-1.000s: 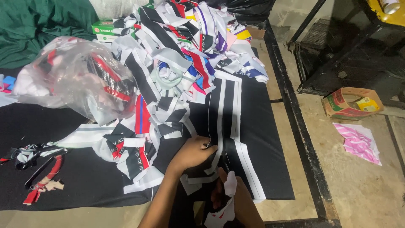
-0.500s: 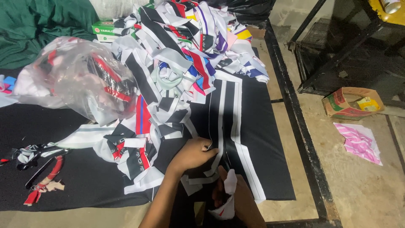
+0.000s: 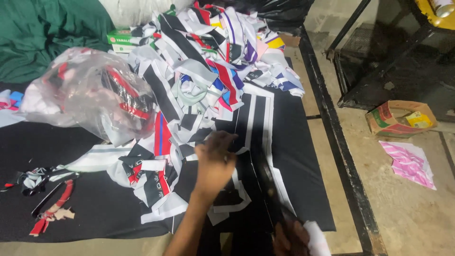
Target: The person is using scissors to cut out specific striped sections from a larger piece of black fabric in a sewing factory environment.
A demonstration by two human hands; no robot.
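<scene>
My left hand rests on a black cloth with white stripes, its fingers curled and pinching the cloth near a stripe. My right hand is at the bottom edge, mostly cut off. It grips a long dark object that lies slanted over the cloth toward my left hand; it may be a pair of shears. A white scrap sits against the right hand. A cut piece of black and white cloth lies just below my left hand.
A heap of striped cloth scraps fills the far side. A clear plastic bag of scraps lies left, red-handled pliers near left. A black metal frame edges the cloth on the right. On the floor beyond are a cardboard box and a pink cloth.
My left hand has slid a little farther up the striped cloth. My right hand has shifted right, and the long dark object now lies stretched out over the cloth.
</scene>
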